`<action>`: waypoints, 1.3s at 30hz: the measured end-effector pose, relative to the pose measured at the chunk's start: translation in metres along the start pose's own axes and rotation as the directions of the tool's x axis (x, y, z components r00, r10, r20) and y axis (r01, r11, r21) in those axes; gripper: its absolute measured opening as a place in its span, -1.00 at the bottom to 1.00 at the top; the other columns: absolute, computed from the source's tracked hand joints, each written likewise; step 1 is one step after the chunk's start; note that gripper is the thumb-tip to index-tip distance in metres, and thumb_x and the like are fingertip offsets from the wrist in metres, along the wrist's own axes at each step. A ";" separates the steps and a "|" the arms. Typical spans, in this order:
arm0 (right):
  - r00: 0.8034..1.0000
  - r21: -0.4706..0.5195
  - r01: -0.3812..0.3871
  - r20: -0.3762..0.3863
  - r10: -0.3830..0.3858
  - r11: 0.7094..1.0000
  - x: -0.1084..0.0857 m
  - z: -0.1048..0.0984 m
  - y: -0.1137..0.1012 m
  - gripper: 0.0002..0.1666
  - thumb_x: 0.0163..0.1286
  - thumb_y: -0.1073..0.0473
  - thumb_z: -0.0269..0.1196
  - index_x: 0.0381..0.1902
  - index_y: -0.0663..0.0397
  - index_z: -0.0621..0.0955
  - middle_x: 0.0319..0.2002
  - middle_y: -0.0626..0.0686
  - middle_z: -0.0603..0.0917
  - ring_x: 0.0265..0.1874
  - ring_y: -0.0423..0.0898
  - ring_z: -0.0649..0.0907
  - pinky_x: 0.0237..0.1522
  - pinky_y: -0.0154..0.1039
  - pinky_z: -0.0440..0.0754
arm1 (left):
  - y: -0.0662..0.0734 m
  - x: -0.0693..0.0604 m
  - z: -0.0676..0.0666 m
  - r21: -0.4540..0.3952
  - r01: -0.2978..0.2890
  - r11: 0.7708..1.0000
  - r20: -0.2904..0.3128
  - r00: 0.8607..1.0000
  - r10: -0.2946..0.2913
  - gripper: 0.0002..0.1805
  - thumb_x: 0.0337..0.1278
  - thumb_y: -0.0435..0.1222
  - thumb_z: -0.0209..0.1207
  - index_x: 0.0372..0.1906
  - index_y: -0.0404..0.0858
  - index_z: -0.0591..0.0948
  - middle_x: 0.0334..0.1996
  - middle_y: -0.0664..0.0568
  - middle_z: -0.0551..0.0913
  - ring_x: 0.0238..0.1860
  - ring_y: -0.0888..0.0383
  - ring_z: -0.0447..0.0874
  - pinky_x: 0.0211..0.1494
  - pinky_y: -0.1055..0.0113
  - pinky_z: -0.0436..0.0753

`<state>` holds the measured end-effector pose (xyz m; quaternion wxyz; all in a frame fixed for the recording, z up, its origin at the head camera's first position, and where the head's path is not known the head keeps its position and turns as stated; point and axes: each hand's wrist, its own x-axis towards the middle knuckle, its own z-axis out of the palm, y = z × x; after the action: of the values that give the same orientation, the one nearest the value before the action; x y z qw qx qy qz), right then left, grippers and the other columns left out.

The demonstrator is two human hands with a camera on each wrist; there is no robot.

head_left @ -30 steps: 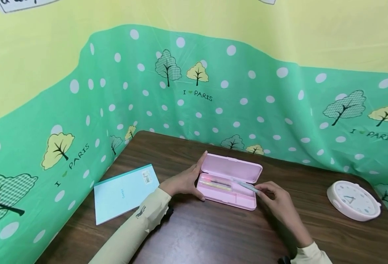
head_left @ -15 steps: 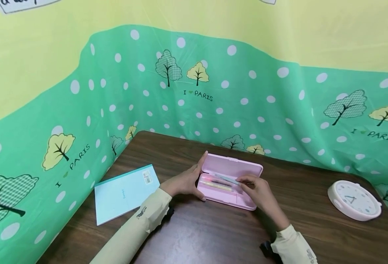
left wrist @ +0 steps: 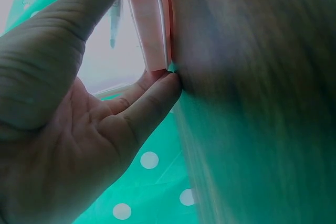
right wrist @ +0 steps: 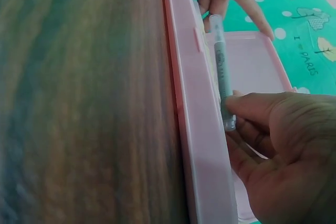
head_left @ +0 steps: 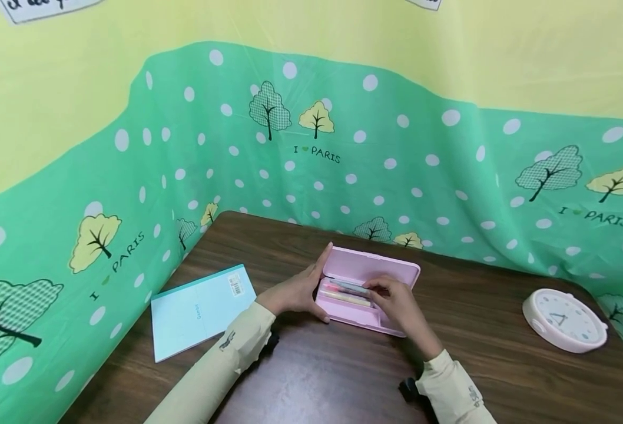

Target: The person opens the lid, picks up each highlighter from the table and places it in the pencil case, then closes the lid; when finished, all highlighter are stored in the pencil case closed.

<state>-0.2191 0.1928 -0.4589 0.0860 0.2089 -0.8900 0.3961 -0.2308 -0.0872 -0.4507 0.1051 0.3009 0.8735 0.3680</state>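
A pink pencil case [head_left: 345, 315] lies on the table with its lid [head_left: 364, 265] folded back. My left hand [head_left: 300, 291] holds the case's left end, thumb at the front edge and a finger up by the lid. In the right wrist view, my right hand [right wrist: 286, 150] pinches a clear-capped, grey-green pen [right wrist: 223, 72] near one end. That pen is over the case's back compartment, alongside several slim pens [head_left: 345, 297] with yellow and pink showing. Whether it touches them I cannot tell. My right fingers cover part of the case's right side.
A light blue notebook [head_left: 200, 315] with a barcode label lies left of the case. To the right stands a round pink-white clock [head_left: 564, 320]. The dark wooden table [head_left: 311, 377] meets a green and yellow curtain [head_left: 269, 188] at the back.
My right hand has moved left with the pen, bringing it from the case's right side down over the back compartment beside the other pens. The left hand has stayed on the case.
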 end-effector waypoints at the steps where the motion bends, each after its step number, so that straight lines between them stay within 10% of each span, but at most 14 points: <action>1: 1.000 -0.001 0.001 0.001 -0.001 1.000 0.000 0.000 0.000 -0.81 0.35 0.57 0.42 -0.17 0.29 0.82 -0.16 0.17 0.80 -0.14 0.10 0.73 -0.07 -0.11 0.74 | 0.000 0.000 0.000 0.001 -0.002 1.000 -0.001 1.000 0.002 0.77 -0.09 -0.11 0.75 0.72 0.06 -0.59 0.76 -0.21 -0.12 0.69 -0.14 0.10 0.63 -0.04 0.29; 29: 0.997 -0.120 0.039 0.073 -0.030 0.992 0.001 0.004 -0.006 -0.83 0.34 0.48 0.46 -0.15 0.24 0.87 -0.20 0.06 0.75 -0.18 -0.01 0.69 -0.13 -0.14 0.71 | 0.000 -0.001 -0.001 -0.004 -0.003 1.000 0.011 1.000 0.003 0.76 -0.07 -0.11 0.74 0.73 0.05 -0.58 0.77 -0.21 -0.15 0.70 -0.14 0.08 0.63 -0.04 0.30; 39: 0.997 -0.114 0.075 0.023 -0.073 0.991 -0.003 -0.029 -0.004 -0.94 0.48 0.36 0.42 -0.19 0.21 0.83 -0.23 0.01 0.77 -0.22 -0.08 0.74 -0.11 -0.08 0.77 | -0.001 -0.002 -0.001 -0.015 -0.011 1.000 0.000 1.000 0.011 0.77 -0.10 -0.11 0.75 0.73 0.01 -0.57 0.78 -0.18 -0.21 0.72 -0.13 0.02 0.64 -0.07 0.28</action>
<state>-0.2152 0.2128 -0.4378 0.1039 0.2402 -0.9037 0.3389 -0.2304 -0.0893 -0.4510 0.1055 0.3049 0.8690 0.3753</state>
